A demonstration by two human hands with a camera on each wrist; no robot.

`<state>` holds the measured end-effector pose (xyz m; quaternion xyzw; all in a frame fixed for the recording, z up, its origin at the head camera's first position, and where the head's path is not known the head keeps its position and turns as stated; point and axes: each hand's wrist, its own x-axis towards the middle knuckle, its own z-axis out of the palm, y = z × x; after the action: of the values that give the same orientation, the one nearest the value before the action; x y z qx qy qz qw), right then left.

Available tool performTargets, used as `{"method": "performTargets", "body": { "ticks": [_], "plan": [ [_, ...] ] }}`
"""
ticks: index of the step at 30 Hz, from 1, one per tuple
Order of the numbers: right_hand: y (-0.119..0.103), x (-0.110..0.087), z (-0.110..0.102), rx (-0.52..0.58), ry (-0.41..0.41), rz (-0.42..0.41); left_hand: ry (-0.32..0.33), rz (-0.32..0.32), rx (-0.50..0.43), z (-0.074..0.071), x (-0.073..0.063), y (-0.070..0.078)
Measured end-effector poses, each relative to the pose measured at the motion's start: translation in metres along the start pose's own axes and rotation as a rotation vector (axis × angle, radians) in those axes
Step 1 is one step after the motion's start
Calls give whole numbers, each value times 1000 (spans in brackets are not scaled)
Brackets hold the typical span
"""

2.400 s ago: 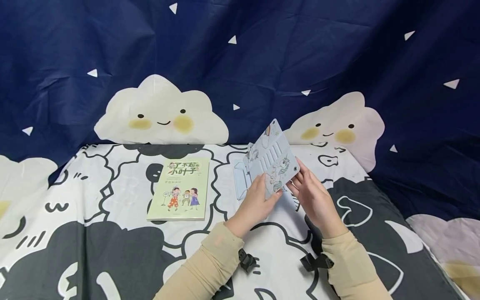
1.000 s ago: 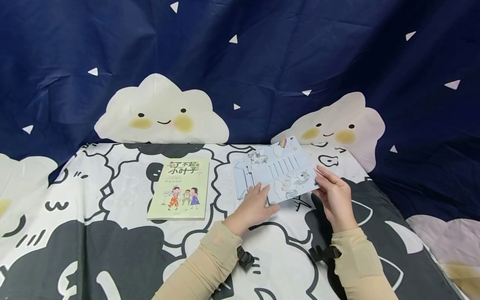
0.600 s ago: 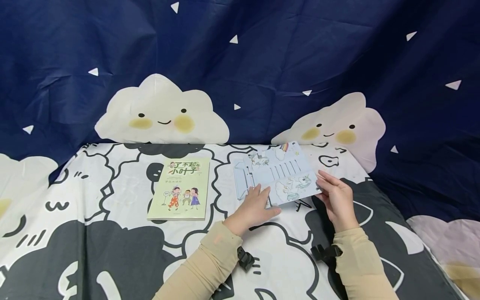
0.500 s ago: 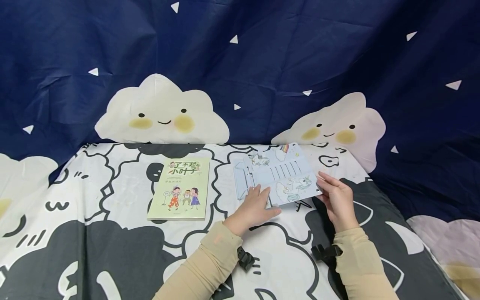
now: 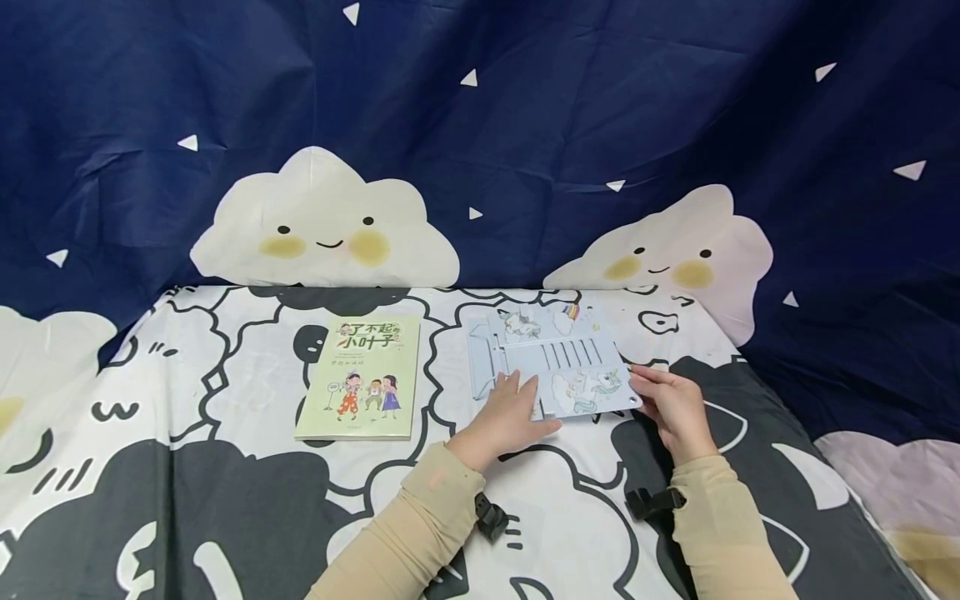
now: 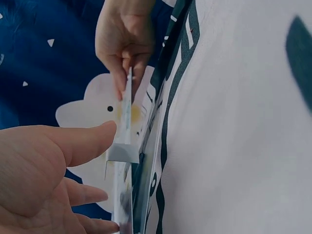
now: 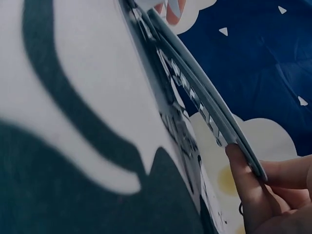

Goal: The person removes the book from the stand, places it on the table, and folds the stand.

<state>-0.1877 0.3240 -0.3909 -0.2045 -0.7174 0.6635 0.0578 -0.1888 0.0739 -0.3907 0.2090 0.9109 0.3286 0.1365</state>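
A pale blue folding book stand (image 5: 577, 355) with unicorn pictures and a row of slots lies low over the sheet in the head view. My right hand (image 5: 675, 410) pinches its right edge between thumb and fingers. In the right wrist view the panel (image 7: 222, 109) appears edge-on, its right end raised off the sheet. My left hand (image 5: 504, 421) lies with extended fingers on the stand's lower left part, by the hinge and the ledge frame (image 5: 481, 367). Seen from the left wrist, the left thumb (image 6: 92, 144) stretches beside the stand's small upright tab (image 6: 123, 153).
A green children's book (image 5: 360, 379) lies flat to the left of the stand. Black-and-white patterned sheet (image 5: 247, 400) covers the surface. Behind it hangs a dark blue curtain (image 5: 525, 125) with clouds and triangles.
The right hand has lowered the stand's panel from a steep tilt to nearly flat, moving right and down with its edge. The left hand has stayed almost in place; the book has not moved.
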Motion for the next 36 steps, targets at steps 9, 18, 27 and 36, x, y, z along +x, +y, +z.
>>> {"method": "performTargets", "body": {
  "ticks": [9,18,27,36],
  "plan": [
    [8,5,-5,-133,-72,6,-6,-2,15,-2,-1,0],
    [11,5,-9,-127,-134,49,6,-1,-8,-1,2,1],
    [15,9,-10,-80,-162,68,54,33,-133,-8,3,1],
    [16,9,-10,-75,-152,83,262,90,-339,-13,10,-8]
  ]
}}
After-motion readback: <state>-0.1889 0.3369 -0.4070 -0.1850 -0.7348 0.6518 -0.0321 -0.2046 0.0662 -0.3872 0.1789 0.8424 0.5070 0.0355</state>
